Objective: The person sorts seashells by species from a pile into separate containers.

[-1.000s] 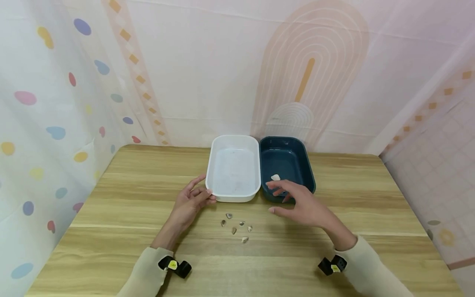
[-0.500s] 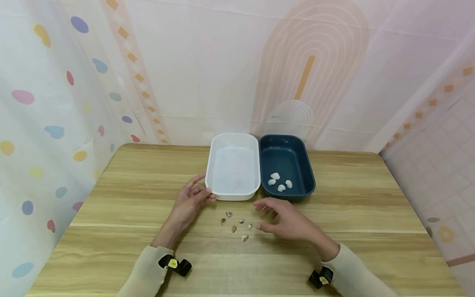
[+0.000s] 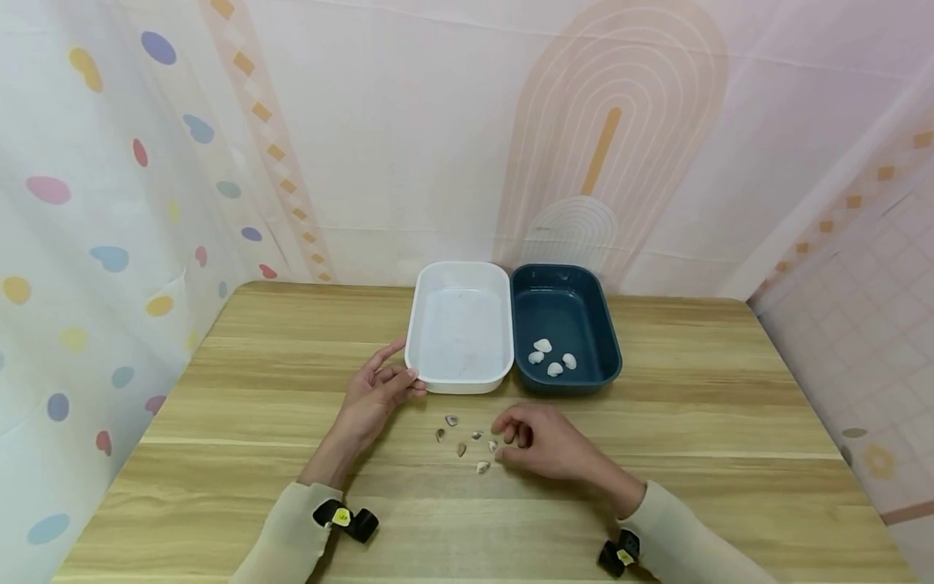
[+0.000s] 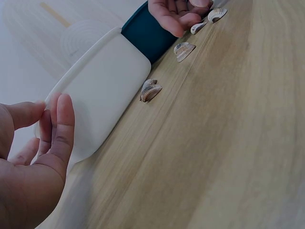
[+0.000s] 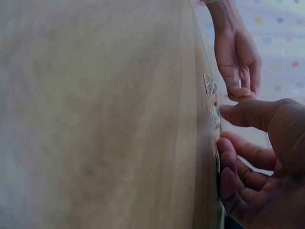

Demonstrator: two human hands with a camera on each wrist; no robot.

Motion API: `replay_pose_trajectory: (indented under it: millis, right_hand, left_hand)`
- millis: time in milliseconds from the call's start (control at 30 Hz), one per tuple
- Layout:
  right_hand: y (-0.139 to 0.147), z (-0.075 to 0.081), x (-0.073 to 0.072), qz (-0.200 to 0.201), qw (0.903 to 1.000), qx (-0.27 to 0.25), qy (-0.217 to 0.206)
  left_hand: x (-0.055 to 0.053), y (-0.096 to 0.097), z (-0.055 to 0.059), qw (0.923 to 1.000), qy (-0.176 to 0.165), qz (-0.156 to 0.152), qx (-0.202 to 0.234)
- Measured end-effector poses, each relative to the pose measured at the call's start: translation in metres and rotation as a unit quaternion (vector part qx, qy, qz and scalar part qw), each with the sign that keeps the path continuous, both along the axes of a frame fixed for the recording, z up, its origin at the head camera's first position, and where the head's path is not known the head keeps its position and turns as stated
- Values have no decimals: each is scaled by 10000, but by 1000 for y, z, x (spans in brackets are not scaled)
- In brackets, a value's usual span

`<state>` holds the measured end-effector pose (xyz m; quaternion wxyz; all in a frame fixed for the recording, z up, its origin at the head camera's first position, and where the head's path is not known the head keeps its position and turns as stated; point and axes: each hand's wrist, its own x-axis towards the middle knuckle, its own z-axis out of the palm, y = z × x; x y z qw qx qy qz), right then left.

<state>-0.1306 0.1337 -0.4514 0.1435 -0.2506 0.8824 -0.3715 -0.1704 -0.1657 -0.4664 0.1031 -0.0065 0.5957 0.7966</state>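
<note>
My left hand (image 3: 370, 404) pinches the near left corner of a white rectangular tray (image 3: 461, 388), thumb on the rim. My right hand (image 3: 546, 442) hovers low over the table with its fingers bent. Its thumb and forefinger are apart, right beside a small striped seashell (image 3: 492, 446). Several patterned brownish seashells lie scattered in front of the white tray, among them a whitish one (image 3: 483, 467) nearest me and a brown one (image 3: 461, 449). In the left wrist view, a ridged shell (image 4: 150, 90) lies close to the tray's wall.
A dark blue tray (image 3: 572, 388) stands against the white tray's right side, with several white seashells (image 3: 542, 345) near its front end. Both trays sit at the back of the wooden table (image 3: 693, 405), before a patterned cloth backdrop (image 3: 409, 162).
My right hand has drawn back from over the blue tray, down and left to the loose shells, uncovering the white shells in the tray. The left hand stays at the white tray.
</note>
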Motion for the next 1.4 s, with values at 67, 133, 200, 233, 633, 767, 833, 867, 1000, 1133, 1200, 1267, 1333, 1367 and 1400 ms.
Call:
replay_pose_trajectory:
  millis: [67,133,200,233,633,767,833,867,1000,1133,1200,1267,1333,1367,1400]
  right_hand:
    - [-2,-1,0,-99,9999,94,-18]
    - [-4,-1,0,-204,9996,182,-47]
    - [-6,0,1,-316,9991,262,-47]
    - [-7,-1,1,-370,9989,286,-38]
    - [-14,-3,0,-618,9967,429,297]
    - [-13,-4,0,-562,9968,418,393]
    - [-13,-4,0,-521,9970,402,414]
    - [-13,-3,0,-495,9971,391,417]
    - [-12,-1,0,-412,9980,340,345]
    - [-10,0,-1,-371,9989,224,163]
    - [-8,0,-1,-355,9992,137,87]
    - [-6,0,-1,-341,9994,29,14]
    - [-2,1,0,-312,9995,-66,-34]
    - [-1,1,0,-289,9995,-103,-39]
    - [1,2,0,-270,9995,-139,-64]
  left_hand:
    - [0,0,0,10000,8,2,2]
    - [0,0,0,10000,20,-4,9]
    - [0,0,0,10000,19,5,17]
    - [0,0,0,10000,17,7,21]
    - [0,0,1,10000,6,20,45]
    - [0,0,1,10000,2,30,53]
    - [0,0,1,10000,0,43,59]
    - [0,0,1,10000,0,53,56]
    - [1,1,1,9999,-15,79,87]
    - [0,1,1,9999,-37,81,75]
    - [0,1,1,10000,-45,75,49]
    - [0,1,1,10000,-42,68,41]
    - [1,1,1,10000,-38,56,55]
    - [1,1,1,10000,-38,57,68]
    - [1,1,1,9999,-36,52,81]
